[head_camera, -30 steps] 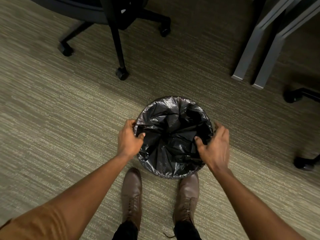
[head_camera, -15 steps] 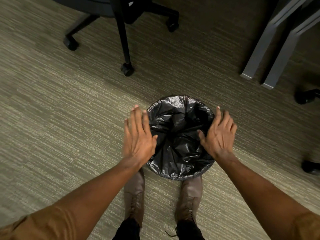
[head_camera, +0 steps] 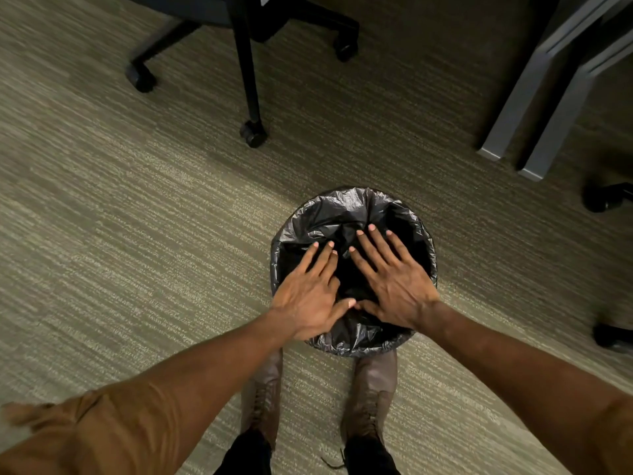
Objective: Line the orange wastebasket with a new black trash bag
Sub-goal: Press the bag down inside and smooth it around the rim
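The black trash bag (head_camera: 346, 214) covers the round wastebasket on the carpet just ahead of my shoes; its glossy plastic is folded over the whole rim, so no orange shows. My left hand (head_camera: 310, 289) and my right hand (head_camera: 394, 279) hover flat, palms down, over the basket's mouth. Their fingers are spread and their thumbs nearly touch. Neither hand holds anything. The hands hide the inside of the bag.
An office chair's black wheeled base (head_camera: 253, 133) stands on the carpet beyond the basket. Grey desk legs (head_camera: 513, 125) rise at the upper right, with more chair casters (head_camera: 604, 197) at the right edge. My brown shoes (head_camera: 371, 399) touch the basket's near side.
Both hands let go of the bag's rim at the sides, opened flat, and moved inward until they met over the basket's mouth.
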Available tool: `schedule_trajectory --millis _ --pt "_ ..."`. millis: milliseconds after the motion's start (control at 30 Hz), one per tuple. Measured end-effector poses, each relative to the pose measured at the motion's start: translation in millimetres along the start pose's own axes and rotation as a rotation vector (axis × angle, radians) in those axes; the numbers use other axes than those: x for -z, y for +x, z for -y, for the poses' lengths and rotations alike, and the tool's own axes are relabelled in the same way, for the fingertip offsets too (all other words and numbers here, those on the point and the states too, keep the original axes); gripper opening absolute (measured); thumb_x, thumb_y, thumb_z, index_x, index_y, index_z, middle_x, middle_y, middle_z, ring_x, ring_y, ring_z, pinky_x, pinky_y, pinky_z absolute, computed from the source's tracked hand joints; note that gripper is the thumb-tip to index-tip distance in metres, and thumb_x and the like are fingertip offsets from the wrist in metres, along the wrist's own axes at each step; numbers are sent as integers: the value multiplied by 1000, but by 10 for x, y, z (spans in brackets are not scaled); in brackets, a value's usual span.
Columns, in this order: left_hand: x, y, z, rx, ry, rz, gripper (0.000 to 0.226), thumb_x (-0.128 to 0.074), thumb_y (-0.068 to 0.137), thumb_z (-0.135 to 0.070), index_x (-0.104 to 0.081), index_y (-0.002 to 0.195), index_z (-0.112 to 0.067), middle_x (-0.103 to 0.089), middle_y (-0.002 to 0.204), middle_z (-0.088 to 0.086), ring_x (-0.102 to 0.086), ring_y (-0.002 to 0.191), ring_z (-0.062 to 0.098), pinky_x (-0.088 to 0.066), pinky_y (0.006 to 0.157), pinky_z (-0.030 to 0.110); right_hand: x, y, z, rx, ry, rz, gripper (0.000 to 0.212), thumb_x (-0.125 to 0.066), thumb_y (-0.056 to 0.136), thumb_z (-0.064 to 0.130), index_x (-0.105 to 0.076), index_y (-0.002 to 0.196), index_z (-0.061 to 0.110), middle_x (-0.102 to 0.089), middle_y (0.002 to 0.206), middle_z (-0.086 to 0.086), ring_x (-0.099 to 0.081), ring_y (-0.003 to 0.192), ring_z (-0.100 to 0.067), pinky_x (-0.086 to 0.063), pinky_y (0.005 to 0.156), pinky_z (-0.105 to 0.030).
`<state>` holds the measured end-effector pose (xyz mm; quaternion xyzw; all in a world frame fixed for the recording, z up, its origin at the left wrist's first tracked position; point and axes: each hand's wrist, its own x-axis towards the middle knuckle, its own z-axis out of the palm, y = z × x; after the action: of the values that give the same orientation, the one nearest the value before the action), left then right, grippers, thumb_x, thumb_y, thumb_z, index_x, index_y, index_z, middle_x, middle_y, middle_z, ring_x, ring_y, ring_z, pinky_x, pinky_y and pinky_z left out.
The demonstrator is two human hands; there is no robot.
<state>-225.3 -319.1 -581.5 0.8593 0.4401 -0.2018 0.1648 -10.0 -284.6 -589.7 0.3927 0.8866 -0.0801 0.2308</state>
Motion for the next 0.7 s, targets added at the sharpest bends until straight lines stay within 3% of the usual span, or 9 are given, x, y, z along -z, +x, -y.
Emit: schedule_trajectory --millis 100,167,233,367,500,600,700 --pt "67 78 68 -64 73 -75 55 -54 102 -44 -73 131 -1 -52 163 28 -31 164 42 -3 135 56 22 129 -79 66 -55 -24 95 -40 99 66 -20 167 3 -3 176 -26 6 164 -41 -6 131 -57" --pt "90 158 142 -86 131 -52 58 -67 94 -39 -67 137 0 -48 166 28 -31 164 44 -7 136 56 34 221 -136 117 -69 -41 90 -39 102 60 -19 167 1 -6 176 -25 2 164 -40 -8 131 -55" --pt "114 218 258 -63 183 -13 73 -69 93 -51 -61 144 0 -41 170 30 -25 165 46 -7 136 58 78 298 -217 131 -53 -37 87 -43 103 58 -21 167 3 -11 176 -25 -6 164 -40 -12 132 -54" --pt "32 270 478 11 336 93 105 -52 94 -80 -42 163 -1 -18 178 31 -7 169 48 9 135 64 132 359 -428 102 -22 -10 93 -45 100 64 -18 168 6 -13 175 -25 -16 163 -39 -17 131 -50" --pt "-15 247 575 27 375 154 122 -34 91 -92 -17 172 -2 0 182 26 8 170 43 16 135 60 94 278 -538 102 9 11 102 -54 95 68 -15 169 9 -14 174 -26 -20 161 -40 -25 129 -51" --pt "-8 255 553 48 436 223 126 -32 91 -93 -2 173 -2 14 181 24 20 168 41 25 131 60 41 250 -510 95 -10 19 111 -57 90 72 -11 169 10 -12 174 -28 -20 161 -41 -24 130 -51" --pt "13 291 502 67 473 281 121 -29 94 -90 -2 173 -3 20 180 25 28 166 42 25 130 62 13 261 -447 85 -15 40 110 -52 92 73 -8 169 9 -8 174 -29 -15 162 -42 -20 131 -53"
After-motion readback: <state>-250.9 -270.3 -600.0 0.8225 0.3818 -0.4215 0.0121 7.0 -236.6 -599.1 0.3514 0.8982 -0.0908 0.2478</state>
